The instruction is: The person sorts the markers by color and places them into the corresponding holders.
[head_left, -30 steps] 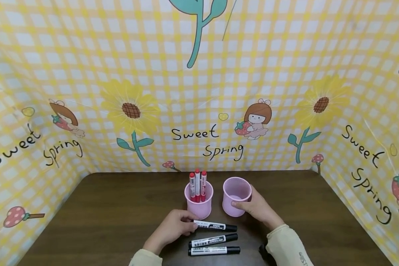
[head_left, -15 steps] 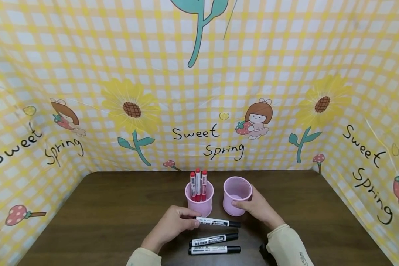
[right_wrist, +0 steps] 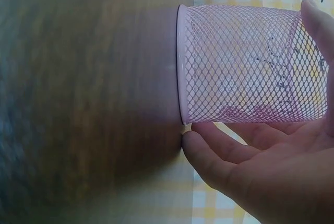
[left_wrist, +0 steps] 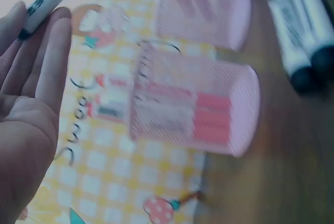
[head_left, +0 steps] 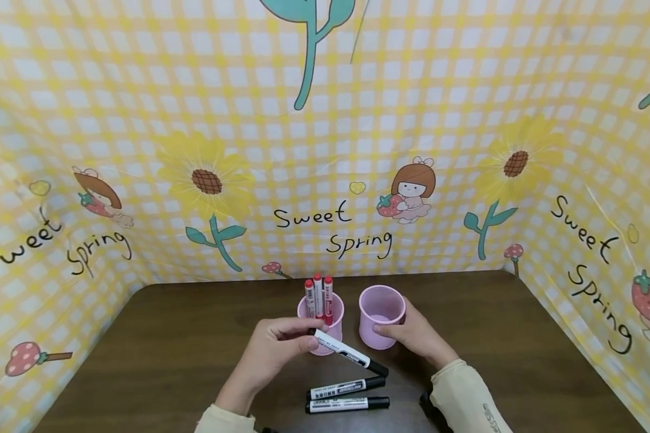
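Observation:
My left hand (head_left: 273, 349) pinches one end of a black-capped whiteboard marker (head_left: 346, 352) between thumb and fingers. The marker slants down to the right, above the table and in front of the left pink mesh pen holder (head_left: 334, 332). That holder stands upright with several red markers (head_left: 318, 297) in it. My right hand (head_left: 419, 337) grips the right pen holder (head_left: 378, 332), thumb in front and fingers on its far side. In the right wrist view this mesh holder (right_wrist: 235, 62) stands on the table; no marker shows inside it.
Two more black whiteboard markers, an upper one (head_left: 346, 388) and a lower one (head_left: 348, 405), lie side by side on the brown table (head_left: 157, 361). A black object (head_left: 427, 404) sits partly under the right sleeve. A yellow checked cloth (head_left: 325, 150) hangs behind.
My left hand has raised the marker off the table, and its capped end now tilts down to the right. The right hand stays on the right pen holder.

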The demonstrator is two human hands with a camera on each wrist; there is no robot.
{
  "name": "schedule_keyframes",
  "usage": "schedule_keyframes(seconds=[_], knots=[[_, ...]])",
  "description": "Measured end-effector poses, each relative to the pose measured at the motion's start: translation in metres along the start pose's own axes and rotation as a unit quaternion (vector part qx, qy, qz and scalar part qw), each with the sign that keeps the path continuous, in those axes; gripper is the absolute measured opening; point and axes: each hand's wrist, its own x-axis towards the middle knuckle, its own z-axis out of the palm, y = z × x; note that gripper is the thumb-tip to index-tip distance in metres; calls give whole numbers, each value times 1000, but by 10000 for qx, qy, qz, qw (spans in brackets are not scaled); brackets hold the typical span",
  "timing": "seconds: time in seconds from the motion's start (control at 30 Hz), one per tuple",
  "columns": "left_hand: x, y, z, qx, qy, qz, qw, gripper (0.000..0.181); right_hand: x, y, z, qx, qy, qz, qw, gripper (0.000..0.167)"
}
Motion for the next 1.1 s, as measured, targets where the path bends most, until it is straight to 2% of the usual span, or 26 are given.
schedule_keyframes(seconds=[0.13, 0.23, 0.3, 0.47, 0.67, 0.83, 0.97, 1.1], knots=[[5, 11, 7, -648, 114, 580, 9961, 28, 1, 0, 0, -39, 56, 95, 9999, 77], [11, 17, 13, -971, 221, 832, 9915, 29, 2, -1, 1, -33, 55, 109, 9999, 77], [17, 20, 17, -1124, 299, 870, 9894, 31, 3, -1, 2, -38, 12, 84, 10000, 77], [40, 29, 29, -1173, 600, 700, 9888, 34, 2, -3, 4, -105, -172, 65, 9998, 78], [79, 35, 48, -1018, 1098, 904, 9846, 25, 0, -3, -1, -164, -301, 40, 9994, 80], [106, 31, 68, -856, 1354, 1086, 9811, 24, 1, 1, -4, -171, -428, -46, 9989, 81], [118, 19, 82, -133, 1411, 955, 9853, 23, 2, 1, -5, -153, -478, -101, 9987, 82], [121, 5, 89, 667, 1346, 637, 9866, 21, 0, -6, -4, -205, -472, -115, 9986, 81]])
